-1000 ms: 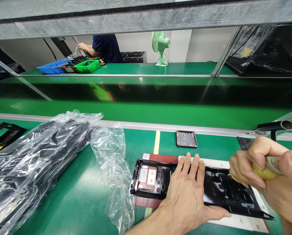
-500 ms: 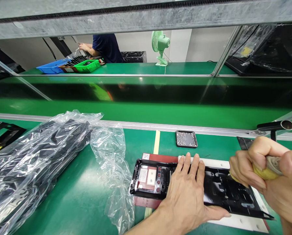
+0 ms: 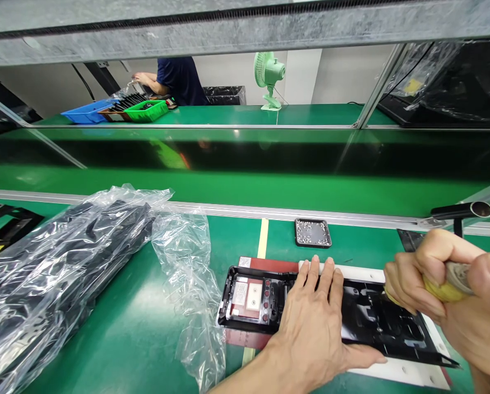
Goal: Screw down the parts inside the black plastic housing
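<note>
My left hand lies flat across the middle of a long black plastic housing, fingers spread and thumb out to the right. The housing has a window at its left end and rests on a red and white fixture plate. Over its right end, my right hand is wrapped round a yellow-handled tool. The tool's tip is hidden behind the fingers, so I cannot tell whether it touches the housing. Beyond the housing sits a small black tray with many tiny metal screws.
Clear plastic wrap and a bagged stack of black parts lie on the left. A metal tube juts in at right. Across the green divider are a person, bins and a fan.
</note>
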Demonstrator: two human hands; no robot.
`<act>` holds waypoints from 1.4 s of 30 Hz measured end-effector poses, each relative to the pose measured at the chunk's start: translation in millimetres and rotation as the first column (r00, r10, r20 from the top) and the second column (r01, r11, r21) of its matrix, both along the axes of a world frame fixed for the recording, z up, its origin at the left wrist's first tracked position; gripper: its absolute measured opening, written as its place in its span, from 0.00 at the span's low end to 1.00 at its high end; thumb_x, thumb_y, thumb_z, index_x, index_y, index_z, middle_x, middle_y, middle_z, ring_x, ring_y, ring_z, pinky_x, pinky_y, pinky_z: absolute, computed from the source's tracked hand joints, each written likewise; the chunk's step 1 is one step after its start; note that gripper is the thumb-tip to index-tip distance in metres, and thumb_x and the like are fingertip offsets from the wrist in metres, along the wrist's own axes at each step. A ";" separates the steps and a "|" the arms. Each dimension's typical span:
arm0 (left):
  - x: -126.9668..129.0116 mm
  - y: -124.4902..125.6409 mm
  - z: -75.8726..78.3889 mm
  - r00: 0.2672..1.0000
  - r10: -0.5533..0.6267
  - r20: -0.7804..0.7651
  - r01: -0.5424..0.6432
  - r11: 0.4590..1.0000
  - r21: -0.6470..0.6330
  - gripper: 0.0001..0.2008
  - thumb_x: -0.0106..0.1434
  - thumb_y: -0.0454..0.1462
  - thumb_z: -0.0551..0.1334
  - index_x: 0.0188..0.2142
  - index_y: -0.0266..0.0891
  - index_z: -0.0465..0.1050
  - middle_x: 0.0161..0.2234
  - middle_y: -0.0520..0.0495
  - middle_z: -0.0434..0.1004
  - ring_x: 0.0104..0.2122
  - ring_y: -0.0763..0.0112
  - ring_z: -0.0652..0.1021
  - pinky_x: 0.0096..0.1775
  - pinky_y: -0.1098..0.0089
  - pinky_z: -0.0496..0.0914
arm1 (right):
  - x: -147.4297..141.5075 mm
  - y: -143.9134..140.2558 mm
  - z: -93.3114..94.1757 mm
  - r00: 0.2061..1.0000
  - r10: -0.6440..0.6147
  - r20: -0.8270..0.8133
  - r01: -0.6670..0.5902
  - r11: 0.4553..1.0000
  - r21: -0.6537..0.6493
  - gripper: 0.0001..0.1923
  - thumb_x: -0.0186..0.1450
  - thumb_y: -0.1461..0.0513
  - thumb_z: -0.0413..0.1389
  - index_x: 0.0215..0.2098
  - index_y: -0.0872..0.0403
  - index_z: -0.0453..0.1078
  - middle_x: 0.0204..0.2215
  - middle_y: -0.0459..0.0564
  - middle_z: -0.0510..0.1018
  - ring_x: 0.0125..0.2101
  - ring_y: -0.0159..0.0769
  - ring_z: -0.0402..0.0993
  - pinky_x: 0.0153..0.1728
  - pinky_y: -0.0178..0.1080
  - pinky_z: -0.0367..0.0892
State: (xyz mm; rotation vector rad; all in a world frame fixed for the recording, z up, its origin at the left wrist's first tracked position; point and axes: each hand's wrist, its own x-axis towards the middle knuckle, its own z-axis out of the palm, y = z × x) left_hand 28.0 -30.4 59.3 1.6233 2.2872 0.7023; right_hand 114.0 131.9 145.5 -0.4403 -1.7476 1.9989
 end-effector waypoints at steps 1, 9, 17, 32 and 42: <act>0.1 0.0 -0.1 1.000 0.001 -0.002 -0.001 1.000 0.001 0.57 0.61 0.71 0.49 0.72 0.29 0.46 0.73 0.36 0.42 0.73 0.47 0.45 0.73 0.49 0.45 | 0.0 -0.2 0.3 1.000 -0.001 -0.005 0.001 1.000 0.002 0.23 0.67 0.46 0.50 0.21 0.51 0.63 0.11 0.45 0.57 0.14 0.33 0.54 0.15 0.38 0.56; -0.2 0.0 0.0 1.000 0.004 -0.006 -0.004 1.000 0.009 0.56 0.61 0.71 0.49 0.72 0.30 0.46 0.73 0.37 0.43 0.72 0.46 0.46 0.73 0.48 0.46 | -3.8 -2.5 1.5 1.000 -0.009 -0.018 0.009 1.000 -0.009 0.23 0.67 0.46 0.51 0.21 0.51 0.63 0.11 0.45 0.56 0.13 0.32 0.54 0.15 0.37 0.56; -0.7 0.3 3.1 1.000 -0.002 0.006 0.002 1.000 -0.007 0.58 0.60 0.72 0.50 0.72 0.29 0.47 0.72 0.35 0.43 0.72 0.45 0.46 0.73 0.48 0.47 | -3.7 -2.8 1.9 1.000 -0.001 -0.015 0.001 1.000 -0.010 0.22 0.65 0.46 0.54 0.20 0.51 0.63 0.11 0.44 0.56 0.13 0.32 0.54 0.15 0.37 0.55; 0.8 2.5 -3.0 0.999 0.011 -0.048 -0.009 0.999 0.041 0.59 0.59 0.73 0.49 0.71 0.27 0.48 0.72 0.33 0.46 0.71 0.43 0.49 0.72 0.47 0.50 | -1.0 -2.8 -4.4 0.998 -0.058 -0.017 0.058 0.998 0.011 0.25 0.64 0.45 0.57 0.18 0.51 0.62 0.12 0.44 0.56 0.13 0.33 0.54 0.13 0.39 0.53; 0.6 1.7 -2.2 0.999 0.000 -0.051 0.001 1.000 0.028 0.59 0.60 0.72 0.48 0.72 0.27 0.47 0.72 0.33 0.45 0.72 0.43 0.47 0.72 0.48 0.49 | 4.0 -3.4 -4.2 1.000 -0.008 -0.028 0.010 0.998 0.067 0.26 0.65 0.42 0.55 0.20 0.50 0.63 0.11 0.45 0.57 0.13 0.35 0.54 0.13 0.40 0.53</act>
